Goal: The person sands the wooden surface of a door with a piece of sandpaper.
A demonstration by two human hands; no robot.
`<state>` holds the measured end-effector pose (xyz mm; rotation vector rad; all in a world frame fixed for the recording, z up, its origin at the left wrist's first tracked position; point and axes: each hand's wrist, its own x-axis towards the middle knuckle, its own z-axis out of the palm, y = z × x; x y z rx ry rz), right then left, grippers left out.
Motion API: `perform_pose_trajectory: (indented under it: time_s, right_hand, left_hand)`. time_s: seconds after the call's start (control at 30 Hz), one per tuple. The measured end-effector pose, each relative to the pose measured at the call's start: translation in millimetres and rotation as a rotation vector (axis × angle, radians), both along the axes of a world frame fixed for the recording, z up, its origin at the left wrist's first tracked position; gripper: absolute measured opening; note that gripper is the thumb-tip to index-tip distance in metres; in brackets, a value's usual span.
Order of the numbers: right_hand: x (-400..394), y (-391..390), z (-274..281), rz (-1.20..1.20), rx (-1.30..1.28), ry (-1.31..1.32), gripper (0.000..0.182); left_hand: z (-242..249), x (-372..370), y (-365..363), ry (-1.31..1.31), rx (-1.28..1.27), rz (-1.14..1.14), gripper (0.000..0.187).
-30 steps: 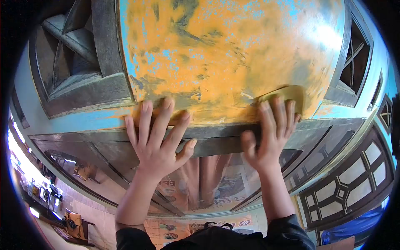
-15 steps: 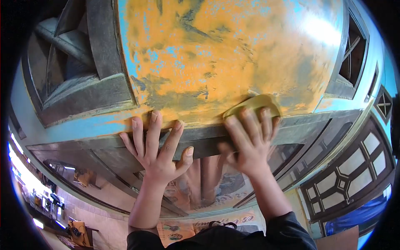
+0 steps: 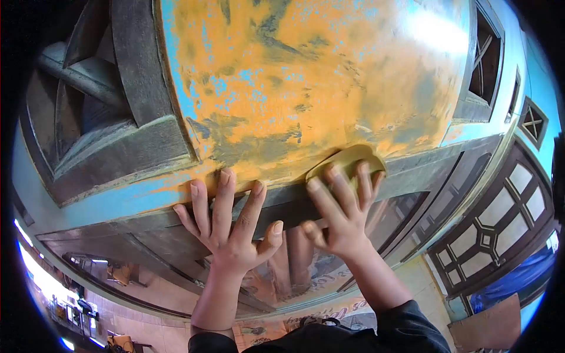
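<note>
My left hand (image 3: 234,229) is open, its fingers spread and the tips resting on the dark wooden beam (image 3: 282,200) at the lower edge of the painted wall. My right hand (image 3: 346,215) presses a bent, olive-yellow piece of sandpaper (image 3: 353,156) against the bottom of the wall, fingers over it and thumb held away. Above both hands stretches the wall panel (image 3: 329,88), patchy orange with blue and dark grey showing through. The underside of the sandpaper is hidden.
Dark wooden vent frames with crossed bars flank the panel, one at left (image 3: 147,141) and one at right (image 3: 485,59). Below the beam is reflective glass (image 3: 294,270). A panelled wooden door (image 3: 494,217) stands at right, near a blue tarp (image 3: 512,282).
The view has shifted slightly. My right hand and the sandpaper have moved a little left and down along the wall's lower edge. My left hand still rests on the beam.
</note>
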<state>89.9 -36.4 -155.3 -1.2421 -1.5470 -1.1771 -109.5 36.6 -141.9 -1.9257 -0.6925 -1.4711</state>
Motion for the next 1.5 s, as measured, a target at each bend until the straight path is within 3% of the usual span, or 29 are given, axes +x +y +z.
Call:
perform_pose_trajectory:
  time_s: [0.1,0.17,0.33,0.47,0.57,0.6,0.7,0.77,0.83,0.93,1.1,1.17,1.2,1.3,1.37,1.5]
  right_hand:
    - [25.3,4.9,6.2,-0.059,0.129,0.05,0.053]
    - [34.0,1.4,12.0,-0.078,0.188,0.315,0.052]
    - [3.2,-12.2,3.5,-0.031,-0.039,0.0,0.053]
    - [39.2,-10.2,9.6,-0.073,0.13,0.304,0.056]
    - [13.4,-13.8,10.3,-0.035,0.049,0.302,0.058]
    - [10.7,-16.2,9.2,-0.048,-0.011,0.149,0.058]
    - [41.3,-20.5,8.4,-0.095,0.013,0.112,0.055]
    - [61.1,-21.0,14.9,-0.069,0.164,0.376,0.05]
    - [60.9,-20.3,15.3,-0.063,0.178,0.378,0.052]
    - [48.0,-27.3,4.2,-0.007,-0.034,0.108,0.055]
    - [109.3,-34.6,18.3,-0.088,0.167,0.474,0.057]
    - [93.7,-33.6,16.2,-0.057,0.138,0.375,0.055]
    - [87.1,-33.6,7.0,-0.035,-0.013,0.259,0.053]
    - [100.9,-35.6,3.9,-0.011,0.019,0.124,0.051]
    - [129.3,-37.5,9.0,-0.041,0.154,0.399,0.051]
    - [118.2,-36.9,3.6,0.034,0.074,0.32,0.052]
  left_hand:
    - [1.7,-3.1,0.2,0.056,0.037,0.004,0.057]
    - [2.1,-3.3,-1.4,0.052,0.028,-0.002,0.057]
    - [2.7,-3.3,-0.3,0.045,0.022,-0.053,0.058]
    - [1.8,-4.2,-3.3,0.038,0.001,-0.058,0.06]
    - [2.1,-1.9,-3.9,0.009,-0.006,-0.065,0.06]
    - [1.5,-0.9,-4.1,-0.001,-0.008,-0.076,0.06]
    - [2.2,0.8,-2.7,-0.021,0.007,-0.098,0.061]
    - [1.2,2.9,-4.0,-0.052,-0.005,-0.116,0.059]
    - [-1.4,8.5,-4.2,-0.118,-0.01,-0.135,0.056]
    - [-2.4,12.3,-5.1,-0.137,-0.022,-0.09,0.059]
    - [-1.1,18.7,-7.3,-0.16,-0.016,-0.036,0.06]
    - [-3.0,22.8,-8.5,-0.172,-0.02,0.006,0.06]
    - [-2.4,26.1,-9.9,-0.185,-0.02,0.016,0.06]
    - [-2.2,30.7,-10.0,-0.188,-0.006,0.033,0.061]
    - [-0.9,32.7,-8.3,-0.19,0.006,0.042,0.061]
    - [-1.6,43.1,-12.7,-0.205,0.016,0.061,0.062]
